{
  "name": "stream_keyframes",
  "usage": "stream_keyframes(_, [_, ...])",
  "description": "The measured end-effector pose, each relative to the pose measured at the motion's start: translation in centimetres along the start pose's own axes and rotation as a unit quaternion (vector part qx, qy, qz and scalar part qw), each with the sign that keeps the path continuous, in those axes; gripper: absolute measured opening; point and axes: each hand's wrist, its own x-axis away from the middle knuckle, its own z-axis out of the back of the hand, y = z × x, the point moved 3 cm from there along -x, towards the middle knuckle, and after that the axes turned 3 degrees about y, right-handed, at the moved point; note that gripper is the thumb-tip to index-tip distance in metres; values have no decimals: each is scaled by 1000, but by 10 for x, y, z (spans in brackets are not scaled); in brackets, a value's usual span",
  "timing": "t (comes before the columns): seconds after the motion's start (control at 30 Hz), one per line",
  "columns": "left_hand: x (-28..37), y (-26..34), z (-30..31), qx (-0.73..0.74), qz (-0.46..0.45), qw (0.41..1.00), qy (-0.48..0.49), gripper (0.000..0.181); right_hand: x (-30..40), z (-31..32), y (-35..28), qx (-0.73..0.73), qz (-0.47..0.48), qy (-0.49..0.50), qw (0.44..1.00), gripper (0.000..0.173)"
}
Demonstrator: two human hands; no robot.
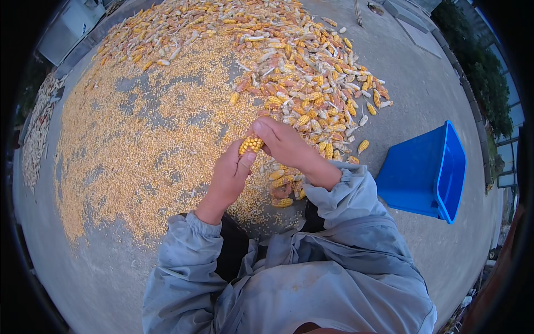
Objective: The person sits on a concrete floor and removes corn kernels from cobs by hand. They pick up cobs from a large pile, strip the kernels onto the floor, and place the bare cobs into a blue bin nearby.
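Note:
Between my two hands is a yellow ear of corn (251,145), held above the spread of loose kernels. My left hand (230,173) grips its lower left side, thumb pressed against the kernels. Fingers and thumb of my right hand (283,142) close on the ear's upper right end. Part of the ear is hidden by the fingers. Loose corn kernels (137,163) cover the concrete to the left and under my hands. A heap of corn ears (308,96), some partly stripped to reddish cobs, spreads ahead and to the right.
A blue plastic bin (411,167) lies on its side on the concrete floor (442,259) at right. Pale bare cobs (35,137) are piled at far left. A white appliance-like box (73,31) stands at upper left. Flat slabs (413,29) lie at upper right by a low wall.

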Motion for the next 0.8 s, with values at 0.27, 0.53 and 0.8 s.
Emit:
stream_keyframes(0.27, [-6,-2,4,78,23,997,7,38,3,-1,-10,-127,-88,-54,986,33])
stream_keyframes(0.53, [-2,-3,0,-3,29,1000,1,37,-2,-1,2,-14,-70,-8,997,36])
stream_keyframes(0.8, [-4,-4,-2,-114,-7,993,34,37,-2,-5,0,24,-2,17,1000,32])
